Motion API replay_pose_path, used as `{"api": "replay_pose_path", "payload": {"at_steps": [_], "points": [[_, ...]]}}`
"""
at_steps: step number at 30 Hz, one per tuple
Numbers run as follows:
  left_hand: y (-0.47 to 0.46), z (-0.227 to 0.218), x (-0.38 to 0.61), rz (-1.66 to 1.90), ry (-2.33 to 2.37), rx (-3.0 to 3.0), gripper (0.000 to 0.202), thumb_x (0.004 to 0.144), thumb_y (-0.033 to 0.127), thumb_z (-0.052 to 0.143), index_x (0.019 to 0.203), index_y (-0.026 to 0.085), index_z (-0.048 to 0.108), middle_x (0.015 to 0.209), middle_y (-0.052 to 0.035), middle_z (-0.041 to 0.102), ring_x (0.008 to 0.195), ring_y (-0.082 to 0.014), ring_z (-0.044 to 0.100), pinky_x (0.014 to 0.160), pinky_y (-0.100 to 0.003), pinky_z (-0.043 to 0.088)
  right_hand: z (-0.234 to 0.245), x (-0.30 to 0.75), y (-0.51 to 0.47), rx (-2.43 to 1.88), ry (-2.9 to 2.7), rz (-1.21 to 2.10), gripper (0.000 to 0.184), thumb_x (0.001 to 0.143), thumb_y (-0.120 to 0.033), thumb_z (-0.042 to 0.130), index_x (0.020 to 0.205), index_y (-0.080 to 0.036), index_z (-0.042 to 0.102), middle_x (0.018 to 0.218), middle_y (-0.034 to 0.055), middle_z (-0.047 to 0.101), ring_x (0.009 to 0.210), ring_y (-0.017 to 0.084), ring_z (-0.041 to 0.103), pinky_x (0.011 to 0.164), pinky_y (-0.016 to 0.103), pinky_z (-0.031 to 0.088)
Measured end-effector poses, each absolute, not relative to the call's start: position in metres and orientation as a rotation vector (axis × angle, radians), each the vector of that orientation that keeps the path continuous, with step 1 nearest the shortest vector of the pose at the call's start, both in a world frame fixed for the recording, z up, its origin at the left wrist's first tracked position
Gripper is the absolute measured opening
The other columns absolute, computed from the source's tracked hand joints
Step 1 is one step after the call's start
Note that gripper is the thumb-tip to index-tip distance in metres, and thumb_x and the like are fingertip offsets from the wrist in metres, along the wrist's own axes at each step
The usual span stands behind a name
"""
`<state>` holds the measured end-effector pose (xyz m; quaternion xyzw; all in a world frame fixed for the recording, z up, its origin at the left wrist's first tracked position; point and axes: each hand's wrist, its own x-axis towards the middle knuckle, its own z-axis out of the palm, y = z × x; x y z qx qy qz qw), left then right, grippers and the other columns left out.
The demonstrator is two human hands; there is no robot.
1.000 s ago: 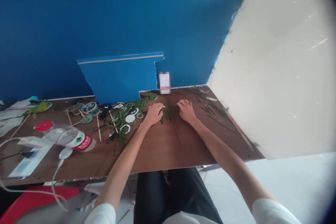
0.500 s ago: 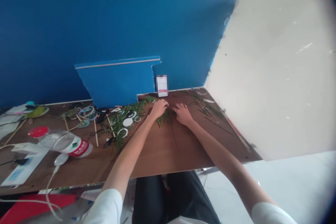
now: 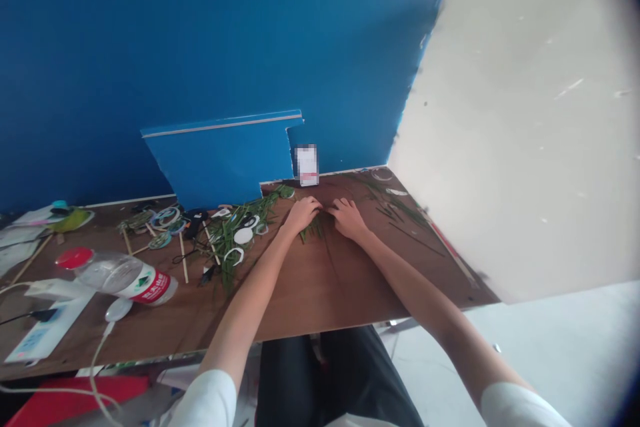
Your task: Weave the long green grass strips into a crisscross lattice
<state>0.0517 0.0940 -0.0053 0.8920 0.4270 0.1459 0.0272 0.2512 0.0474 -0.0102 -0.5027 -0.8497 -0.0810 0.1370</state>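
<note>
In the head view, my left hand (image 3: 304, 213) is over the middle of the brown table, fingers bent and closed. Green leaf strips (image 3: 314, 229) stick out below it toward me. Just to its right is my right hand (image 3: 349, 219), its thumb and forefinger drawn together close to the left fingertips. What lies between the right fingertips is too small to make out. A heap of longer green strips (image 3: 227, 267) lies left of my left hand, with a white disc (image 3: 243, 235) and white rings on it.
A phone (image 3: 308, 165) stands against the blue wall behind my hands. On the left lie a plastic bottle (image 3: 120, 275) with a red cap, a power strip (image 3: 53, 327) with cables, and thin wooden sticks (image 3: 184, 257). Loose strips (image 3: 400, 210) lie right, beside a white wall panel (image 3: 500, 147).
My right hand has shifted slightly left, and the fingertips of both hands are now closer together. The view has moved slightly.
</note>
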Motion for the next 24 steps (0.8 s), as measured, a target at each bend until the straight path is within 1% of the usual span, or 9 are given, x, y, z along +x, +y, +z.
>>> {"api": "replay_pose_path", "payload": {"at_steps": [5,10,14,18,24], "points": [[0.090,-0.006,0.054,0.361,1.321,2.849,0.034,0.096,0.017,0.043,0.118,0.024,0.067,0.117,-0.0089,0.060,0.106,-0.0220,0.055,0.092,-0.036,0.045,-0.009,0.251,0.045,-1.504,-2.425,-0.216,0.038,0.088,-0.014,0.045,0.118,-0.021,0.068,0.113,0.0149,0.058,0.110,0.029,0.044,0.089,0.041,0.035],[0.081,-0.005,0.055,0.343,1.345,2.882,0.039,0.096,0.014,0.040,0.124,0.027,0.063,0.120,-0.0085,0.058,0.107,-0.0236,0.052,0.089,-0.035,0.045,-0.010,0.253,0.045,-1.537,-2.385,-0.202,0.036,0.089,-0.014,0.044,0.114,-0.019,0.069,0.112,0.0146,0.059,0.109,0.028,0.045,0.088,0.041,0.036],[0.078,-0.002,0.058,0.308,1.377,2.918,0.042,0.095,0.012,0.037,0.128,0.025,0.060,0.120,-0.0094,0.058,0.107,-0.0246,0.051,0.087,-0.035,0.045,-0.011,0.254,0.044,-1.541,-2.370,-0.214,0.033,0.088,-0.014,0.045,0.109,-0.019,0.070,0.110,0.0140,0.060,0.108,0.029,0.046,0.089,0.041,0.035],[0.079,-0.001,0.060,0.294,1.370,2.930,0.047,0.094,0.011,0.035,0.135,0.025,0.055,0.120,-0.0109,0.057,0.107,-0.0254,0.050,0.087,-0.037,0.045,-0.011,0.255,0.044,-1.544,-2.368,-0.205,0.032,0.088,-0.014,0.045,0.109,-0.019,0.068,0.110,0.0139,0.060,0.108,0.029,0.045,0.089,0.041,0.035],[0.081,-0.005,0.060,0.291,1.374,2.923,0.050,0.093,0.010,0.034,0.135,0.029,0.055,0.123,-0.0106,0.054,0.108,-0.0264,0.049,0.087,-0.038,0.044,-0.011,0.256,0.044,-1.533,-2.371,-0.195,0.028,0.088,-0.015,0.046,0.106,-0.019,0.067,0.109,0.0130,0.060,0.108,0.028,0.046,0.088,0.040,0.035]]}}
